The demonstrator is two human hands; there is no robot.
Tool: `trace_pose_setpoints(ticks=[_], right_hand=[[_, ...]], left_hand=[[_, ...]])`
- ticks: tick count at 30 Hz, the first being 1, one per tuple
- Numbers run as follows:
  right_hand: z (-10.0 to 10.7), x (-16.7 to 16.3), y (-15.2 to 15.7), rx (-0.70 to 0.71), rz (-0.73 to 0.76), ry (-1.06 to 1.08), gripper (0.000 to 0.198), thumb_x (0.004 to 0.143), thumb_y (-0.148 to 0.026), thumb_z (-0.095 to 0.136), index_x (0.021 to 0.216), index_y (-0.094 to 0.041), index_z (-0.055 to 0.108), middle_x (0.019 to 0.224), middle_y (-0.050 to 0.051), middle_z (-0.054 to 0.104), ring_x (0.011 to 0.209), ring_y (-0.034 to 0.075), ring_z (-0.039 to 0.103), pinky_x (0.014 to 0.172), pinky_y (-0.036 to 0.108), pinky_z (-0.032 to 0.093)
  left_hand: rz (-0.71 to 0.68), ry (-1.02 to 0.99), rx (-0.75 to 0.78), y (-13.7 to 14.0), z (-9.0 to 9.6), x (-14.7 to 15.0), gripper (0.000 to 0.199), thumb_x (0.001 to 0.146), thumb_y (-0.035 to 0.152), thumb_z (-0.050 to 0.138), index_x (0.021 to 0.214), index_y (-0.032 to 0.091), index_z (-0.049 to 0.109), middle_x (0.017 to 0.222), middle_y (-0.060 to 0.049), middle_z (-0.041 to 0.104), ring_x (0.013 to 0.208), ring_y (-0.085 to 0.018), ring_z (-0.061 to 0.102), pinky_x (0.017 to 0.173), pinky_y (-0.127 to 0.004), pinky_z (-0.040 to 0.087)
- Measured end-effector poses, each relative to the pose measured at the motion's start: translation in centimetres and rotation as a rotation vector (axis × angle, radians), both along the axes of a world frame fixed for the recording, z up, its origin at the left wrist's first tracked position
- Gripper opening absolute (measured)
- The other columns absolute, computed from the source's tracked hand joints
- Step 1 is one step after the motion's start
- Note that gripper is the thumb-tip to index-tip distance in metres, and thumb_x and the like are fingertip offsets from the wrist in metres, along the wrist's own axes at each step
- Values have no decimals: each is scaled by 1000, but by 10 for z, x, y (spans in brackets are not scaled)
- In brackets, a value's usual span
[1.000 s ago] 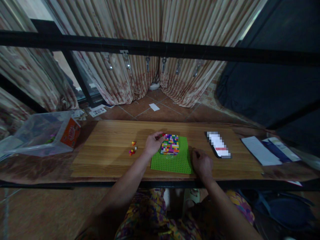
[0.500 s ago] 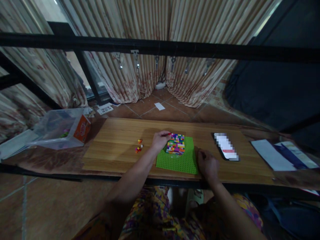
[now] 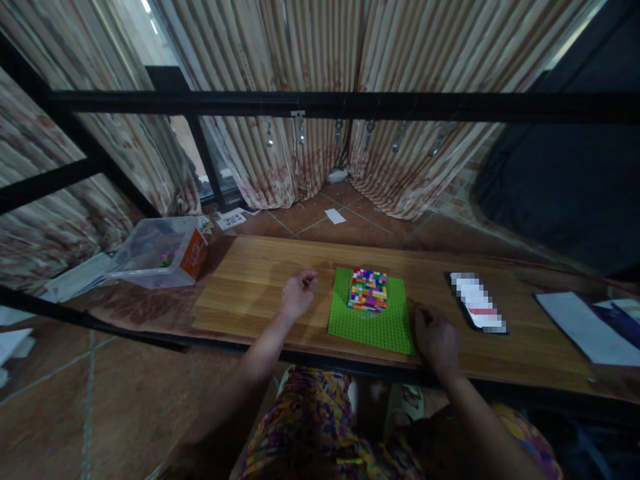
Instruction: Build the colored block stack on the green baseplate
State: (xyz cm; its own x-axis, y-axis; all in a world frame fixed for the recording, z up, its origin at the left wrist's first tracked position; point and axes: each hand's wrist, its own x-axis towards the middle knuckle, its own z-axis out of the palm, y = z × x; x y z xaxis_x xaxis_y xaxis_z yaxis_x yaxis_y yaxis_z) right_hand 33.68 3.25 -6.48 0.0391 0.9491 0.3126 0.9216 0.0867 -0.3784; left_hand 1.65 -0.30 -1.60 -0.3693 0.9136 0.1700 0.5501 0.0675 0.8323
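A block built of many small coloured toy bricks [image 3: 369, 291] stands on the green studded baseplate [image 3: 373, 338]. My left hand [image 3: 297, 295] is over the board to the left of the plate, apart from the block. Its fingers are loosely bent, thumb and forefinger a little apart, and no brick shows between them. Close to the plate's right edge rests my right hand [image 3: 438, 340], fingers curled in with nothing visible in them. The loose bricks on the left of the board are hidden by my left hand.
The wooden board [image 3: 260, 257] lies on a low table. A clear plastic box [image 3: 155, 257] with an orange label stands left. To the right are a phone [image 3: 477, 303] and white paper [image 3: 583, 327]. A black rail [image 3: 320, 105] crosses before curtains [image 3: 310, 53].
My left hand has drawn back left from the block's top corner, letting go of a red brick there. My right hand stays by the plate. The view has shifted slightly.
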Motion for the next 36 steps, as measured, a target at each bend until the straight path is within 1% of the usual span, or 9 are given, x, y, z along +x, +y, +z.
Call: trace_pose_setpoints(ticks=[4,9,13,17,20,24,30,33,36], right_hand=[[-1,0,1,18,-3,-7,35,87,-35,43,93,-14,70,92,13,71,70,20,61,63,29,36],[-2,0,2,29,-1,12,34,87,-35,42,93,-14,70,91,12,71,73,20,61,63,28,37],[-2,0,2,28,-9,32,32,87,-33,44,92,-16,70,91,10,71,76,19,61,64,27,37],[-1,-2,2,20,-27,39,31,87,-33,44,93,-16,70,94,11,71,76,19,62,64,27,37],[-1,-3,3,24,-20,53,32,87,-34,44,92,-16,70,95,11,71,79,20,62,67,28,39],[1,-4,3,5,-18,53,34,88,-34,41,91,-16,70,92,11,71,79,20,62,67,28,39],[5,-6,2,-26,-34,57,34,88,-33,41,93,-16,70,91,11,71,76,19,62,66,27,39],[6,-7,2,-35,-39,64,32,89,-32,42,92,-17,70,91,10,71,76,19,63,66,27,38],[7,-7,2,-34,-35,80,29,88,-30,43,92,-18,69,93,10,71,78,20,63,67,27,39]], left_hand=[[2,309,-87,-22,-4,-29,18,80,17,56,93,20,68,89,-5,69,78,-16,64,74,-28,51],[-65,589,-104,-24,-5,-29,13,80,18,55,85,19,67,89,-6,68,89,-20,62,85,-32,48],[-103,711,-133,-18,-7,-25,14,81,16,53,81,19,66,86,-7,68,86,-21,62,89,-33,46],[-93,761,-136,-14,-9,-25,17,83,16,49,80,19,66,86,-7,68,84,-20,63,85,-33,47],[-79,726,-98,-13,-6,-22,17,84,16,48,85,20,65,86,-7,69,81,-21,64,80,-32,48],[-93,491,-7,-11,4,-8,19,84,17,48,94,19,64,90,-7,68,78,-20,65,74,-30,50],[-184,145,123,2,13,20,12,82,18,51,86,18,63,87,-4,67,79,-14,65,76,-26,51],[-232,61,138,10,15,29,12,82,18,52,82,18,64,86,-2,67,80,-13,65,77,-26,51],[-254,47,165,16,18,35,14,82,18,53,82,19,66,87,-2,67,82,-13,64,79,-26,50]])
